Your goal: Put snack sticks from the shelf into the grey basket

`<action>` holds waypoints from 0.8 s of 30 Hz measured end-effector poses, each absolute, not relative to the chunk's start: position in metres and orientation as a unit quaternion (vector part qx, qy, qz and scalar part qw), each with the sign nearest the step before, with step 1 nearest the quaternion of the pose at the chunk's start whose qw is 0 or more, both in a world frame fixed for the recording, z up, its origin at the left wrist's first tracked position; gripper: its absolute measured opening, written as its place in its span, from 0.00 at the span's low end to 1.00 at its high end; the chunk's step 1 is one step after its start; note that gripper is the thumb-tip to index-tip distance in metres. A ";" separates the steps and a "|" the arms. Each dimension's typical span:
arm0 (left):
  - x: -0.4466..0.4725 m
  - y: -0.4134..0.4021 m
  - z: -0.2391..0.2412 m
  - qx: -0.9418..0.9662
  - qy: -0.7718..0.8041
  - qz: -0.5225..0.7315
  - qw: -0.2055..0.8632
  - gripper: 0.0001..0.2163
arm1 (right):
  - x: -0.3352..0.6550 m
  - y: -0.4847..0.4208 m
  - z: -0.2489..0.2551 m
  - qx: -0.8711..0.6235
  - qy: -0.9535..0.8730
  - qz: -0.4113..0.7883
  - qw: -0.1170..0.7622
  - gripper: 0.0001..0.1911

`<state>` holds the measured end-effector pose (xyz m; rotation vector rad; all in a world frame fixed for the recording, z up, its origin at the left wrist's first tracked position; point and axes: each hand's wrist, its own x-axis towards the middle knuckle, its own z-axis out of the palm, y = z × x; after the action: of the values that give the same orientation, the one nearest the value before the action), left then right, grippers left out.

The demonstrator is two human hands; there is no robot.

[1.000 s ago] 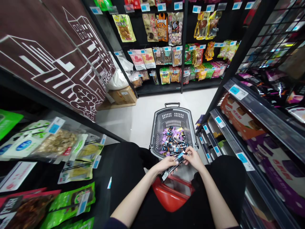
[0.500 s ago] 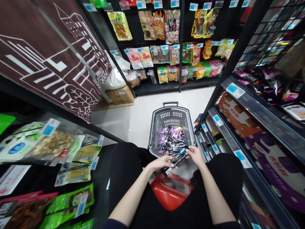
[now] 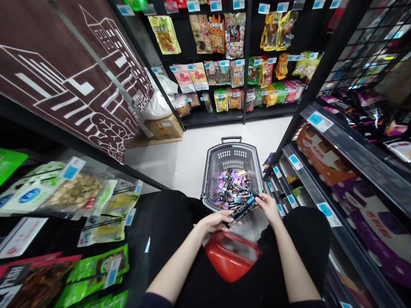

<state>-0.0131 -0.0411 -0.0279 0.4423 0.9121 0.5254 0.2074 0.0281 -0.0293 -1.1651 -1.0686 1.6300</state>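
Note:
Stretched between my two hands is a narrow black snack packet [image 3: 243, 209] with pale print and a blue patch. My left hand [image 3: 218, 221] is closed around its lower left end, and my right hand [image 3: 267, 206] pinches its upper right end. I cannot tell whether it is one packet or a few together. Just beyond my hands, a grey shopping basket [image 3: 209, 171] stands on the floor, with many small black, blue and purple packets [image 3: 236, 186] heaped in its bottom.
A red plastic seat [image 3: 229, 265] is between my dark-clothed legs. Shelf tiers [image 3: 321, 192] with boxes and price tags rise close on my right. Bagged snacks [image 3: 80, 192] hang on the left. Opposite stands a black rack [image 3: 213, 117] of bags, with a cardboard box [image 3: 165, 127] beside it.
The black packet has turned slightly between my hands; the silvery end near my left hand no longer shows. My right hand has shifted slightly right. The whole view has moved a little.

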 end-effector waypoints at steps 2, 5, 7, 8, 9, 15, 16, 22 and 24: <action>-0.013 -0.038 -0.033 0.183 0.456 0.294 0.820 0.17 | 0.208 0.027 -0.027 -0.455 -0.434 0.643 0.437 0.17; -0.014 -0.032 -0.041 0.153 0.494 0.373 0.771 0.15 | 0.207 0.024 -0.025 -0.445 -0.433 0.643 0.449 0.17; -0.017 -0.029 -0.043 0.140 0.509 0.416 0.740 0.15 | 0.205 0.023 -0.025 -0.441 -0.425 0.653 0.445 0.17; -0.018 -0.027 -0.043 0.137 0.512 0.435 0.728 0.15 | 0.204 0.022 -0.025 -0.440 -0.420 0.657 0.445 0.17; -0.020 -0.026 -0.043 0.135 0.514 0.454 0.715 0.16 | 0.203 0.022 -0.026 -0.439 -0.415 0.659 0.448 0.18; -0.022 -0.023 -0.037 0.159 0.517 0.548 0.638 0.13 | 0.200 0.026 -0.027 -0.461 -0.386 0.660 0.450 0.21; -0.021 -0.022 -0.035 0.166 0.518 0.554 0.630 0.13 | 0.201 0.027 -0.028 -0.468 -0.383 0.661 0.444 0.22; -0.017 -0.022 -0.032 0.207 0.533 0.538 0.620 0.16 | 0.201 0.026 -0.027 -0.494 -0.412 0.643 0.416 0.24; -0.016 -0.022 -0.033 0.220 0.538 0.526 0.621 0.17 | 0.199 0.024 -0.024 -0.499 -0.418 0.640 0.409 0.23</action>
<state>-0.0160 -0.0219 -0.0326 0.5058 1.2357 1.2090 0.1994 0.0238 -0.0244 -1.2562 -1.0519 1.6114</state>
